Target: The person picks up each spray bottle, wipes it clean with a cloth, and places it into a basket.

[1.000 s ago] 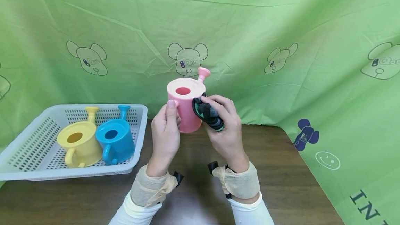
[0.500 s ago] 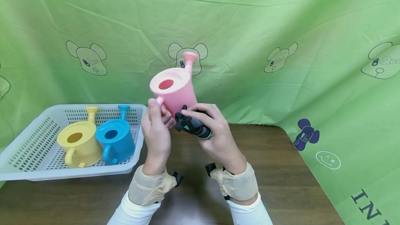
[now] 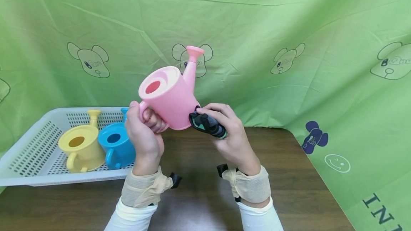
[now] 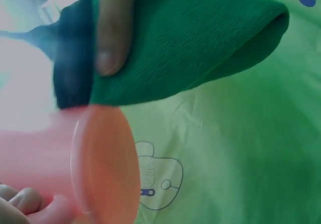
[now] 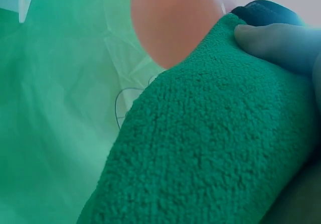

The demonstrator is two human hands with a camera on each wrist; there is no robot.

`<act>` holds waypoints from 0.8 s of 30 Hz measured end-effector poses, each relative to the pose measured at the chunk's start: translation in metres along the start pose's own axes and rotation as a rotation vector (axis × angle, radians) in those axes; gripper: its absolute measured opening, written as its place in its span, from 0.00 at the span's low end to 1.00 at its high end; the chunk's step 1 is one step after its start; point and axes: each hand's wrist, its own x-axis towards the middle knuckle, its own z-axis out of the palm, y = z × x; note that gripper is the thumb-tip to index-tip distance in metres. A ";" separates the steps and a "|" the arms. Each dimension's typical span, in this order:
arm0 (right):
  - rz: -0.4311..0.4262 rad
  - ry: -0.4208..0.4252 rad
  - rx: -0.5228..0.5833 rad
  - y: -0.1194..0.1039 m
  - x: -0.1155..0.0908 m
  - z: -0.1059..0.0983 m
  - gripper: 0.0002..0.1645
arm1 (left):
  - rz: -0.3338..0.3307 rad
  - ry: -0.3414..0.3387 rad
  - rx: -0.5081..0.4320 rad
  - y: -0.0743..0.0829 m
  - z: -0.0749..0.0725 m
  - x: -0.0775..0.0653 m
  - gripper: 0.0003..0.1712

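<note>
In the head view my left hand (image 3: pixel 143 140) grips a pink watering can (image 3: pixel 173 104) by its handle. The can is off the table and tilted, its spout up at the right and its round opening facing me. My right hand (image 3: pixel 236 136) pinches a bunched cloth (image 3: pixel 208 124), dark with green edges, against the can's lower right side. In the right wrist view the cloth (image 5: pixel 200 128) shows a green, fluffy face, with the can's base (image 5: pixel 170 18) behind it. The left wrist view has the green cloth (image 4: pixel 185 43) just above the can's base (image 4: pixel 110 169).
A white perforated basket (image 3: pixel 32 145) stands on the left of the brown wooden table (image 3: pixel 199 195). In it are a yellow watering can (image 3: pixel 88 152) and a blue watering can (image 3: pixel 120 149). A green printed curtain (image 3: pixel 244 20) hangs behind and along the right.
My left hand has moved left with the pink watering can and tipped it, swinging its spout higher. The right hand with the cloth first shifted left and down the can, then slightly right.
</note>
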 end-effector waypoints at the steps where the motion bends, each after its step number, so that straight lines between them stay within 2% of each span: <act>1: 0.009 0.008 0.002 0.000 0.000 -0.001 0.37 | -0.012 -0.001 0.004 0.001 -0.001 0.001 0.27; 5: 0.027 0.062 0.012 0.003 0.000 -0.005 0.37 | -0.070 -0.040 0.041 0.006 -0.004 0.003 0.26; 9: 0.030 0.122 0.035 0.005 0.001 -0.007 0.32 | -0.139 -0.083 0.073 0.010 -0.006 0.004 0.27; 14: 0.022 0.184 0.054 0.008 0.002 -0.008 0.30 | -0.235 -0.150 0.067 0.011 -0.007 0.004 0.28; 19: -0.009 0.261 0.052 0.009 0.003 -0.007 0.29 | -0.272 -0.235 0.060 0.012 -0.006 0.003 0.26; 24: -0.025 0.354 0.047 0.010 0.003 -0.006 0.29 | -0.280 -0.261 0.126 0.012 -0.005 0.001 0.26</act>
